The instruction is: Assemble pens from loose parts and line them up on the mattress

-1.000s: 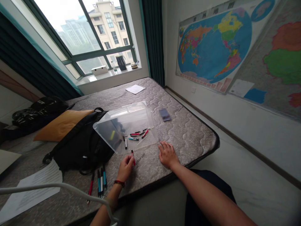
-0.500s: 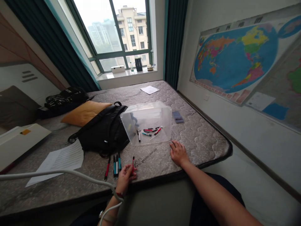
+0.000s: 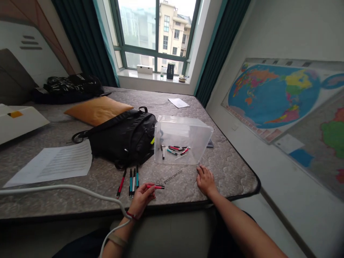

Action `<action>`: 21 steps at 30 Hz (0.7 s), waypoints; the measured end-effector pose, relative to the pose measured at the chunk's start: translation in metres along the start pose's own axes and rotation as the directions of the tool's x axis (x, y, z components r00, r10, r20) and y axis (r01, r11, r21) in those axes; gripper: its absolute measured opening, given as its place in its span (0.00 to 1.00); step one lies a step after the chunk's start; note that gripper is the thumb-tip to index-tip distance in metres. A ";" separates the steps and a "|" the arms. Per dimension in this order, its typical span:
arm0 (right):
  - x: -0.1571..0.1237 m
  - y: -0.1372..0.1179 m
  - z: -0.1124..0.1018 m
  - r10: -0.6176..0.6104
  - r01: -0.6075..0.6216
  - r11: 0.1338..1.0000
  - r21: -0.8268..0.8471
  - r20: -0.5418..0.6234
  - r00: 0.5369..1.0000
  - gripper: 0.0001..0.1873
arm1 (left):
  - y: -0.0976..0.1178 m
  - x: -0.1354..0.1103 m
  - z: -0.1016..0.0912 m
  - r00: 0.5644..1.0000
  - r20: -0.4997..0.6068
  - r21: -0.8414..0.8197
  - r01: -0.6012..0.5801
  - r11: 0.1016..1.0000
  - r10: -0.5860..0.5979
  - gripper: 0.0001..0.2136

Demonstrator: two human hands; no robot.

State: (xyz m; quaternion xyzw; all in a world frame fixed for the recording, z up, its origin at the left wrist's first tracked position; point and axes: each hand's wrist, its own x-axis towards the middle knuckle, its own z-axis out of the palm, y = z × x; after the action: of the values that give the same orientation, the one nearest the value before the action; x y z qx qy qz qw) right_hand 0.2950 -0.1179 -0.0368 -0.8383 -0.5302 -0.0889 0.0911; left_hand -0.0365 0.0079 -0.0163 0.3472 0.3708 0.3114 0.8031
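Observation:
My left hand is closed around a red pen, which points to the right just above the mattress. Left of that hand lie a red pen and a group of teal and white pens, side by side. My right hand rests flat on the mattress with fingers loosely spread, holding nothing, close to the lower right edge of a clear plastic box. The box lies on its side with its opening toward me. Inside it are several scattered pens, red, teal, black and white.
A black backpack leans beside the box, with an orange pillow behind it. Printed paper lies at left. A white cable crosses in front, over my left wrist. The mattress ends at a dark front edge.
The red pen in my left hand has turned from upright to nearly level, pointing right. My head view has shifted. My right hand stays by the box.

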 end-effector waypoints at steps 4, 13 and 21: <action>0.001 0.001 0.002 -0.016 0.016 1.000 -0.026 -0.002 1.000 0.22 | 0.003 0.013 0.010 0.999 -0.044 0.026 -0.025 0.999 0.026 0.21; 0.001 0.003 0.007 -0.009 0.011 0.998 -0.056 0.035 0.999 0.23 | 0.015 0.024 0.025 0.998 -0.008 -0.041 -0.060 0.997 0.059 0.22; 0.001 0.002 0.005 -0.007 0.009 0.999 -0.037 0.031 1.000 0.22 | 0.009 0.029 0.012 0.975 0.056 0.126 -0.221 0.967 0.215 0.21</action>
State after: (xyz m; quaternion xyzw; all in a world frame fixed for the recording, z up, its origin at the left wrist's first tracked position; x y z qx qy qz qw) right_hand 0.2972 -0.1166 -0.0413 -0.8390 -0.5331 -0.0863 0.0670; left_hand -0.0134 0.0311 -0.0147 0.4446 0.3333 0.3653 0.7469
